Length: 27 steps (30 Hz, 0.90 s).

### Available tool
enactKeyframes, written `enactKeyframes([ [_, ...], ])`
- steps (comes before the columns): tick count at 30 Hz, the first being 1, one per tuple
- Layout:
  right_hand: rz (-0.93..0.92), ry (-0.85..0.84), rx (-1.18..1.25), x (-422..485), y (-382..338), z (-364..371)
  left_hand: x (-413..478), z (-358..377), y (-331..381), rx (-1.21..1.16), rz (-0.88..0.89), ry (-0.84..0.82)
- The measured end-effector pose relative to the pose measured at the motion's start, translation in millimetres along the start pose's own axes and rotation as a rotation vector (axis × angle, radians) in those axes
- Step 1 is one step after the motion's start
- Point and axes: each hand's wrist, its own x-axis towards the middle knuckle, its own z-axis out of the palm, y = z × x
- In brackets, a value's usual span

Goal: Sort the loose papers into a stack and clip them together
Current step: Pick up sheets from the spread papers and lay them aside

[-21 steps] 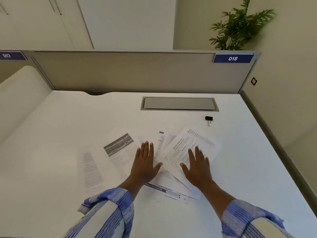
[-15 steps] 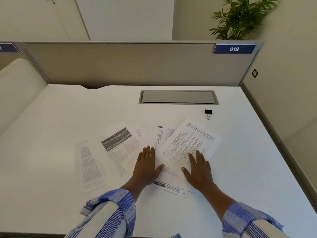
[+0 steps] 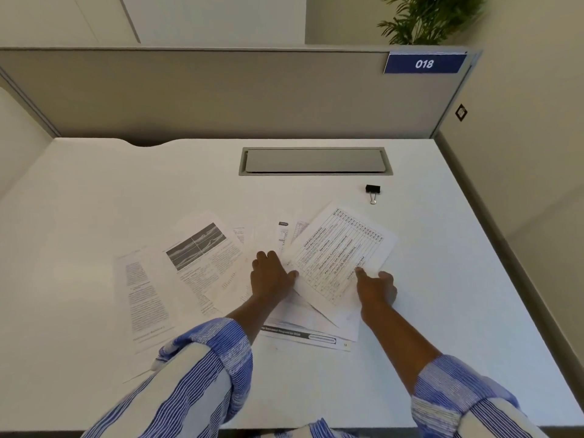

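Several loose printed papers lie fanned out on the white desk (image 3: pixel 442 295). Among them are a sheet with a grey picture (image 3: pixel 202 248), a text sheet (image 3: pixel 142 295) at the left and a sheet with a dark banner (image 3: pixel 300 335) nearest me. On top at the right lies a sheet printed with a table (image 3: pixel 341 248). My left hand (image 3: pixel 271 276) has curled fingers, and its thumb pinches that sheet's left edge. My right hand (image 3: pixel 376 289) grips the sheet's near right edge, index finger on top. A black binder clip (image 3: pixel 373 191) lies apart, beyond the papers at the right.
A grey cable hatch (image 3: pixel 316 161) is set into the desk behind the papers. A grey partition (image 3: pixel 221 96) with a blue "018" label (image 3: pixel 423 63) closes the back, with a plant (image 3: pixel 429 20) behind it. The desk's right edge runs along a wall.
Both hands lay flat on the papers before. Now the left fingers have curled, and both hands have taken hold of the table sheet's edges. The view has tilted down slightly.
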Motion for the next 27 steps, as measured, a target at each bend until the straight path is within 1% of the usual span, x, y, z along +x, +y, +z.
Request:
enactKeyframes([
  [3,0.059,-0.064,0.118,11.6,7.7,5.3,2.3,2.4,5.7,-0.058,-0.05,-0.008],
  [6,0.081,-0.121,0.19,14.9,8.1,3.2,6.5,3.8,8.4,-0.163,-0.093,-0.016],
  [9,0.104,-0.235,0.239,12.8,3.5,-4.6,7.1,4.1,13.5,-0.277,-0.068,-0.032],
  [12,0.11,-0.301,0.226,13.5,4.4,-6.3,2.2,5.4,18.4,-0.286,0.0,-0.055],
  [15,0.008,-0.282,0.118,10.1,5.0,-4.9,-5.7,10.7,18.4,-0.264,0.04,-0.134],
  [17,-0.09,-0.256,0.039,8.5,6.0,-4.9,-12.1,13.2,15.5,-0.251,0.054,-0.15],
  [20,-0.254,-0.224,-0.027,5.7,1.4,-15.1,-18.8,11.8,9.6,-0.276,0.042,-0.085],
  [23,-0.377,-0.271,-0.048,13.4,-0.4,-28.0,-17.3,6.3,1.4,-0.336,-0.017,0.032],
  [24,-0.383,-0.284,-0.047,16.5,-0.8,-32.5,-16.1,4.3,-0.5,-0.33,-0.048,0.054],
  [27,-0.314,-0.309,-0.061,23.6,1.0,-40.7,-13.6,0.9,-0.9,-0.215,-0.134,0.055],
])
